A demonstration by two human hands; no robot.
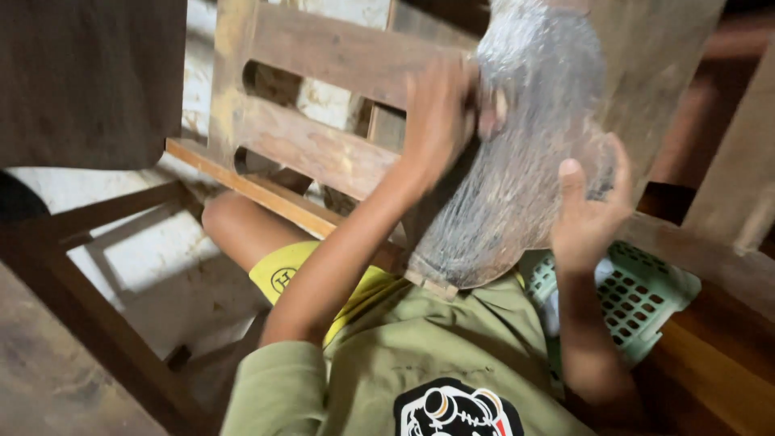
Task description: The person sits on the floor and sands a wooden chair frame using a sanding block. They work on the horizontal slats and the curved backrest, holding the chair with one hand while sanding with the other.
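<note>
Off to the left a dark brown cloth (85, 77) hangs over the upper corner, and below it the legs and rails of a wooden frame (105, 323) run slantwise over a pale, stained floor (153, 250). Next comes a slatted wooden chair back (323, 97), its two broad boards crossing the middle of the view, with a bare knee (230, 226) and a strip of yellow shorts (282, 274) showing under it.

The left hand (436, 117) is raised against the left edge of a curved wooden piece (525, 153), its surface rubbed grey and silvery with scratch marks. The fingers are folded in tight, knuckles outward, pressed onto that edge near the top; something small seems pinched between them, but it is blurred and I cannot tell what it is. The wooden piece stands nearly upright and leans a little to the right, with its lower end resting on the person's lap, on the olive-green shirt (420, 355).

The right hand (589, 214) clasps the opposite edge lower down: the thumb lies flat on the scratched face and the fingers curl round behind, so the piece sits firmly between the two hands, the left high and the right low.

Just beneath the right forearm a light green plastic basket (646, 295) with a grid of holes lies on a brown wooden surface (710, 371).
</note>
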